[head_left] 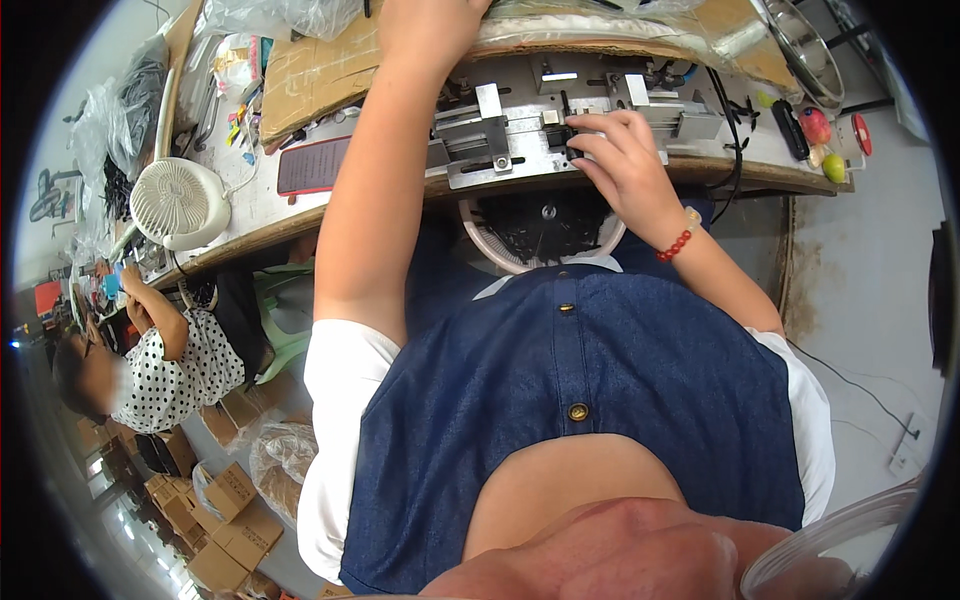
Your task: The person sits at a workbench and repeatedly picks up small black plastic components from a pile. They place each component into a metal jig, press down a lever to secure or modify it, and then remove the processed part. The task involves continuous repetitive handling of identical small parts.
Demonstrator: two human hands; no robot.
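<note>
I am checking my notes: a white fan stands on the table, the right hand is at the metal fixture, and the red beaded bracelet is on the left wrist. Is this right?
One point is wrong: the head view shows the red beaded bracelet on the right wrist. The white fan on the table and the right hand at the metal fixture are correct.

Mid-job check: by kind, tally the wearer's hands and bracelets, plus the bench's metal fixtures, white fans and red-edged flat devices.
Left hand and right hand: 2
Metal fixture: 1
White fan: 1
Red-edged flat device: 1
Beaded bracelet: 1
Total: 6
</note>
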